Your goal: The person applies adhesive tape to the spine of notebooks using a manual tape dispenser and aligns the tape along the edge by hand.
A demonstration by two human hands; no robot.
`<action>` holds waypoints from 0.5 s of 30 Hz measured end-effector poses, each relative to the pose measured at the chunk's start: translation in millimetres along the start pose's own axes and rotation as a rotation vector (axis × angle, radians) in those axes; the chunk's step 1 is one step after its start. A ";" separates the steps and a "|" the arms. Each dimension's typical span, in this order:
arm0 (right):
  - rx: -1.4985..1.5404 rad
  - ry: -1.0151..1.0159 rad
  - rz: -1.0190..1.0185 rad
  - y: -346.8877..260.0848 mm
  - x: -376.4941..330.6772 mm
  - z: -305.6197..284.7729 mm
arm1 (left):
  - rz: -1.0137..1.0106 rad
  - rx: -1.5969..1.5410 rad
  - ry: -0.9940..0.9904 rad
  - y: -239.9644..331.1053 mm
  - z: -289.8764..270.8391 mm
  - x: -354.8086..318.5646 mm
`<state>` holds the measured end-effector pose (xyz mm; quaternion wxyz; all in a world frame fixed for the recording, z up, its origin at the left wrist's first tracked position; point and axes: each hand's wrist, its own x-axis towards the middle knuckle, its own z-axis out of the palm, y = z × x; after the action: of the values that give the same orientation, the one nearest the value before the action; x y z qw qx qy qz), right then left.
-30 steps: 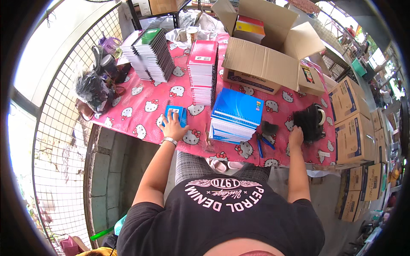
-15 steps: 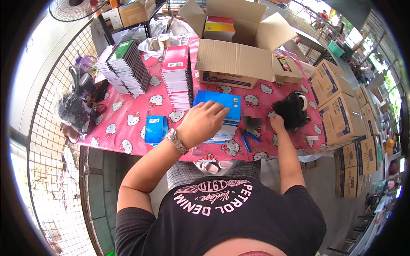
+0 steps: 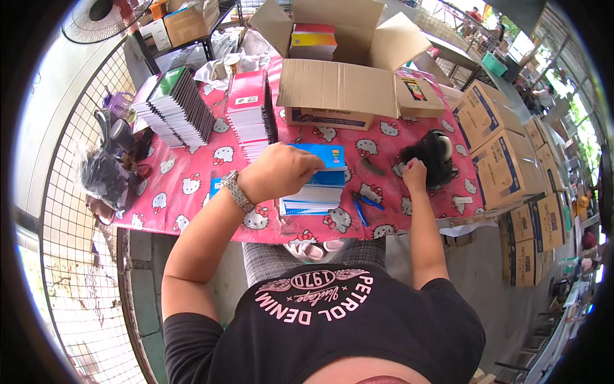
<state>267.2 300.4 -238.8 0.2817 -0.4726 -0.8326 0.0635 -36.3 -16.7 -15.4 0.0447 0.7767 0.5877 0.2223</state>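
Note:
A stack of blue-covered notebooks [image 3: 313,195] stands near the table's front edge. Over its left side is my left hand [image 3: 281,171], fingers curled and closed at the top notebook; what they pinch, if anything, is hidden. My left wrist covers most of a small blue notebook [image 3: 216,187]. On the right, my right hand [image 3: 414,174] is closed beside a black fluffy bundle [image 3: 438,160]; I cannot make out what it holds. Between stack and right hand shows a dark, blurred, thin curved thing [image 3: 373,168]. Blue-handled pliers [image 3: 362,205] lie right of the stack.
Behind my left hand rise a pink-covered notebook stack [image 3: 248,109] and green-topped stacks [image 3: 176,105]. An open carton [image 3: 339,89] holding notebooks stands at the back. Sealed cartons [image 3: 502,166] are piled right of the table. A plastic-wrapped bundle [image 3: 102,169] sits at the left edge.
My left hand has gone from lying flat across the blue stack to curled fingers at its left side. The dark thing looks thinner and sits farther back. The whole view has shifted slightly.

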 end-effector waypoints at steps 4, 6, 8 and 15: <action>0.397 0.085 -0.091 -50.9 18.3 -38.5 | 0.008 0.179 0.191 5.2 -15.2 12.7; 0.638 -0.091 -0.064 -134.8 13.3 -92.9 | -0.052 0.243 0.250 6.2 -9.5 12.5; 0.788 -0.136 -0.269 -185.8 2.8 -127.0 | -0.044 0.231 0.358 8.3 7.4 14.1; 0.845 -0.173 -0.555 -238.4 -18.1 -154.9 | -0.087 0.202 0.452 25.9 20.0 10.8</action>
<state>177.2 130.7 -28.5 0.3842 -0.0718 -0.8487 0.3563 -2.9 -10.7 -21.6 -0.1561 0.6819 0.6348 0.3281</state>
